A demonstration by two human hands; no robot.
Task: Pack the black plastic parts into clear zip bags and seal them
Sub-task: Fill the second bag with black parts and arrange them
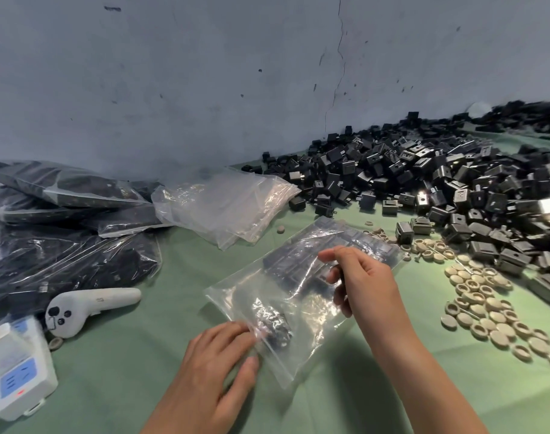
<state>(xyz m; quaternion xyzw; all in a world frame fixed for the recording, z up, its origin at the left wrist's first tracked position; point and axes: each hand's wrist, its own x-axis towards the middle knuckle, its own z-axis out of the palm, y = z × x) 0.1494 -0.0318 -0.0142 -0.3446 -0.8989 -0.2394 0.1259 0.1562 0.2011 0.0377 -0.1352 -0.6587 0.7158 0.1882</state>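
I'm pinching the near edge of the zip bag (298,311) with the left grip (217,364), steadying it on the desk (135,380), probably for sealing. The black parts (301,261) are lying at its far end. The right grip (361,283) is hovering loosely curled above; whether it's holding film, I can't tell.

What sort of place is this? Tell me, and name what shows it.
Likely a small packing workshop: a heap of loose black plastic parts on a green table, filled bags stacked left, and a part-filled zip bag being handled.
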